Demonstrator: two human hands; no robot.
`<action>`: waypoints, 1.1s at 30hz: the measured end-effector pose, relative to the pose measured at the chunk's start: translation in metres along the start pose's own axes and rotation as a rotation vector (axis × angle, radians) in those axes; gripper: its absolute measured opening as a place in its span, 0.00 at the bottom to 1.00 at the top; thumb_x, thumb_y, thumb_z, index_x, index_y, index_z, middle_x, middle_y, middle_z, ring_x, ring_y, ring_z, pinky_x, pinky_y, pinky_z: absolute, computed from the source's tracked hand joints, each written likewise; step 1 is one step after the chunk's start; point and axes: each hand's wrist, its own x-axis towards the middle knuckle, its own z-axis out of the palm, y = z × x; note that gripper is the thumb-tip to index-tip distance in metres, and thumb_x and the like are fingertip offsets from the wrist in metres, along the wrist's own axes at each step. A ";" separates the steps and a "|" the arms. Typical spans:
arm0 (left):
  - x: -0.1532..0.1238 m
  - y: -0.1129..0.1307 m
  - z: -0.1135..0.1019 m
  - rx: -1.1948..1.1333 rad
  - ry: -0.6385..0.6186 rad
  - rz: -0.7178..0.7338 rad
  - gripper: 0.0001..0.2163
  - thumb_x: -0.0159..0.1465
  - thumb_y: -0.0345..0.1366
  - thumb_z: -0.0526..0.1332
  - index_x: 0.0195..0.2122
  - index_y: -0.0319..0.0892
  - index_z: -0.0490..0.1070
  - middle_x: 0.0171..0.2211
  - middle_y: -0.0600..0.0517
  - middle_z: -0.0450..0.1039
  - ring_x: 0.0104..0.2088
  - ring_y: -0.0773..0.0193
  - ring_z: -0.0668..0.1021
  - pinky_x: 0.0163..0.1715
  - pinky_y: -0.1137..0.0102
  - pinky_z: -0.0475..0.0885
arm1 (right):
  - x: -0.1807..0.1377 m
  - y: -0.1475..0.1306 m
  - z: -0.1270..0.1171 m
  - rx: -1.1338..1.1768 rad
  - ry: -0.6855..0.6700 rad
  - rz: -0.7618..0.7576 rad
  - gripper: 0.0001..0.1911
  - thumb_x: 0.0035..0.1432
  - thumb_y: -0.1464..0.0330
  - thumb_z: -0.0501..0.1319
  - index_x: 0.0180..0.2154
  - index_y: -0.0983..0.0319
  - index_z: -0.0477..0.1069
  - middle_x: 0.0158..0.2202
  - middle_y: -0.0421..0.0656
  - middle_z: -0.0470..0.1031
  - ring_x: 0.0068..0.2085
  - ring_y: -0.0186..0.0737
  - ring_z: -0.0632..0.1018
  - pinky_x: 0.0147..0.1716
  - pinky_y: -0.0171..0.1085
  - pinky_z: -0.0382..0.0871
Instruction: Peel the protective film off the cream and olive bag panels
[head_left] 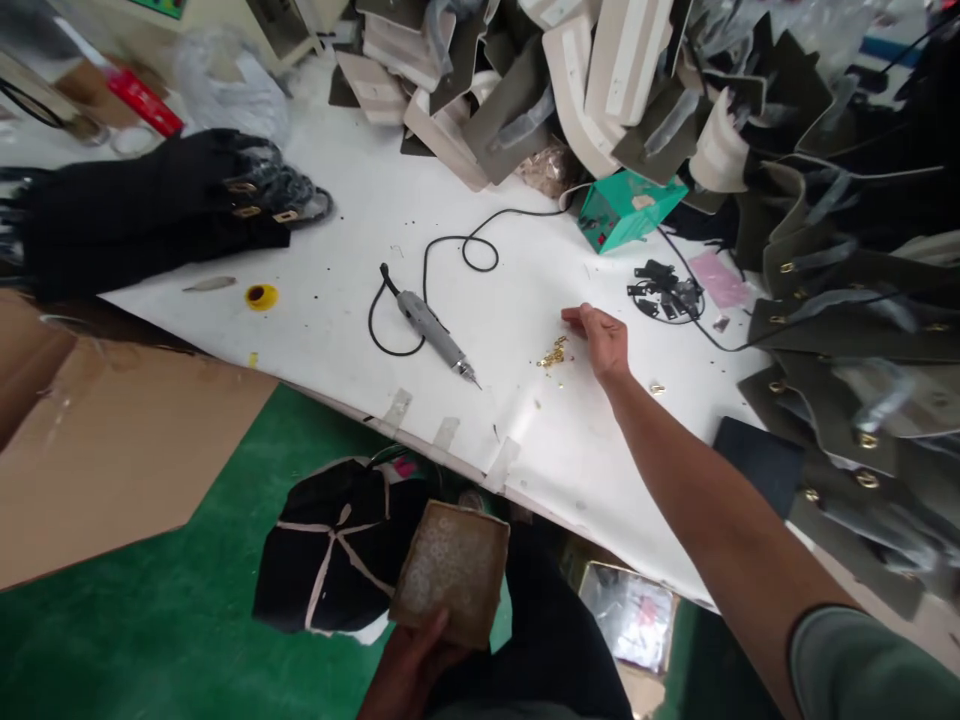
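Note:
My left hand [420, 650] grips the near edge of a small, shallow cardboard box [505, 560], held below the table's front edge. Many small pale, roundish pieces appear to lie inside the box. On the white table, my right hand [602, 340] rests with fingers stretched to the left, and I see nothing held in it. Just left of that hand is a little heap of small gold-coloured metal pieces [553, 354]. A grey electric screwdriver [433, 330] lies farther left, its tip pointing toward the table's front edge.
A green power box [630, 210] with a cable stands behind. Black metal parts [666, 290] lie to the right. Strapped beige and olive pieces [517, 100] pile along the back and right. Black bags [150, 205], a yellow tape roll [262, 297] and a large carton [135, 440] are left.

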 end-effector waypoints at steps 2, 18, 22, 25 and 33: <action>0.010 -0.019 0.000 -0.003 0.022 -0.037 0.45 0.46 0.39 0.79 0.64 0.49 0.60 0.48 0.42 0.80 0.50 0.36 0.80 0.38 0.52 0.81 | 0.009 0.016 0.007 -0.012 -0.015 -0.083 0.21 0.64 0.51 0.61 0.35 0.60 0.82 0.39 0.44 0.82 0.43 0.42 0.81 0.47 0.40 0.74; 0.059 -0.071 0.057 0.032 -0.249 -0.048 0.30 0.57 0.37 0.73 0.60 0.43 0.65 0.55 0.39 0.75 0.52 0.43 0.79 0.42 0.57 0.80 | -0.076 0.023 -0.006 -0.157 -0.703 -0.143 0.21 0.66 0.54 0.61 0.30 0.61 0.82 0.27 0.42 0.79 0.29 0.35 0.77 0.29 0.34 0.68; 0.067 -0.082 0.066 0.010 -0.287 -0.033 0.28 0.55 0.37 0.74 0.55 0.40 0.69 0.52 0.39 0.77 0.49 0.45 0.80 0.40 0.59 0.80 | -0.112 0.023 -0.014 -0.143 -0.712 -0.133 0.20 0.67 0.56 0.60 0.31 0.60 0.82 0.29 0.42 0.80 0.30 0.36 0.78 0.29 0.35 0.69; 0.077 -0.088 0.071 -0.021 -0.324 -0.025 0.30 0.54 0.37 0.75 0.56 0.41 0.69 0.54 0.39 0.76 0.51 0.44 0.80 0.43 0.56 0.79 | -0.138 0.025 -0.018 -0.129 -0.659 -0.110 0.18 0.68 0.57 0.60 0.32 0.59 0.82 0.30 0.42 0.81 0.31 0.37 0.79 0.30 0.36 0.71; 0.102 -0.096 0.067 -0.048 -0.463 0.018 0.29 0.57 0.35 0.73 0.59 0.43 0.67 0.55 0.41 0.75 0.55 0.42 0.77 0.50 0.49 0.77 | -0.212 0.027 -0.017 -0.172 -0.436 -0.030 0.17 0.68 0.58 0.60 0.32 0.56 0.83 0.31 0.43 0.81 0.32 0.40 0.80 0.30 0.38 0.71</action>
